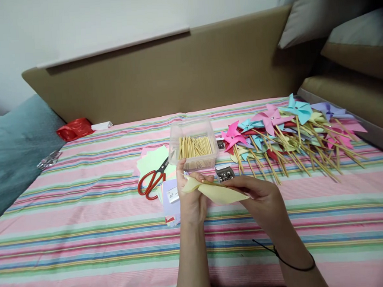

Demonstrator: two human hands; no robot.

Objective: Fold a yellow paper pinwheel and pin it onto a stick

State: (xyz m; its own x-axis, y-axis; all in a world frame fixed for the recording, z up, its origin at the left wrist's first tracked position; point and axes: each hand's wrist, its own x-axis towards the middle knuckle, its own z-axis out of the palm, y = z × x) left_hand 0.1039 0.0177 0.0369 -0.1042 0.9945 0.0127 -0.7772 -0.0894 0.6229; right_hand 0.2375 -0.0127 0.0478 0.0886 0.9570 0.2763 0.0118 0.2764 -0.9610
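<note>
Between my two hands is a pale yellow sheet of paper (222,194), partly folded or curled. My left hand (193,199) pinches its left end, with one finger pointing up. On the right side, my right hand (263,199) grips the other end between thumb and fingers. Just beyond them stands a small box of metal fasteners (225,174). A clear plastic tub (195,162) of wooden sticks (194,146) is behind my left hand. To its left lie red-handled scissors (152,183) on coloured paper sheets (153,159).
Finished paper pinwheels (272,119) on sticks are heaped at the right. A second small box (220,145) sits beside the tub. At the far left are a red plastic bag (75,130), a white box (101,126) and a silvery packet (49,160). Striped cloth (87,236) covers the surface.
</note>
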